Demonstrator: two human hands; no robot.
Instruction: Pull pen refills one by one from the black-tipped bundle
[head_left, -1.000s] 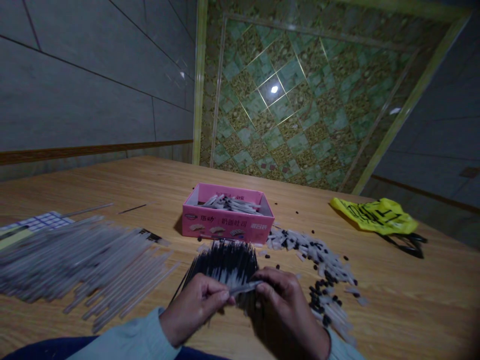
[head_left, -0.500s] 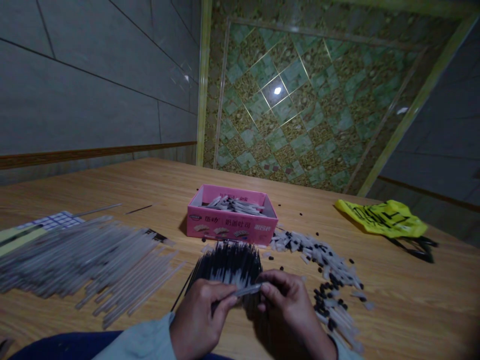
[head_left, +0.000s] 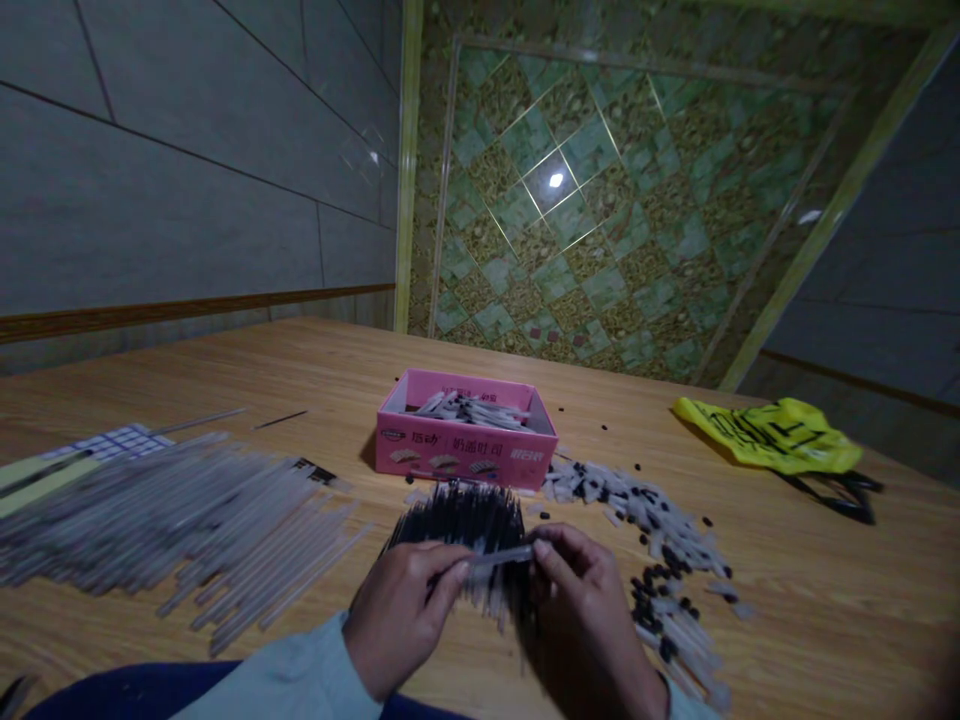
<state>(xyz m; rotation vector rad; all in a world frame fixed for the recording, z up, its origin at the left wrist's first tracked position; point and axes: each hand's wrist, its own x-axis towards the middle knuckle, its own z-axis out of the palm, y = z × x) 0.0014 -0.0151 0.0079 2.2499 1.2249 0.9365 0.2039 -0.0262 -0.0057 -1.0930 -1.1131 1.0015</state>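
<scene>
1. I see the left hand point(head_left: 401, 615), low centre of frame, with its fingers pinched on one end of a thin clear plastic tube point(head_left: 496, 556).
2. The right hand point(head_left: 581, 600) pinches the tube's other end; the tube lies level between both hands.
3. Just beyond the hands lies a bundle of dark-tipped thin rods point(head_left: 465, 520) on the wooden table point(head_left: 810, 600).
4. Centre frame: a pink cardboard box point(head_left: 465, 450) holding pale pieces.
5. Lower left: a heap of long clear tubes point(head_left: 172, 520).
6. Right of the hands: scattered small caps and black beads point(head_left: 660, 560).
7. Far right: a yellow plastic bag point(head_left: 769, 432).

home workbench; pen parts point(head_left: 172, 515) piled
</scene>
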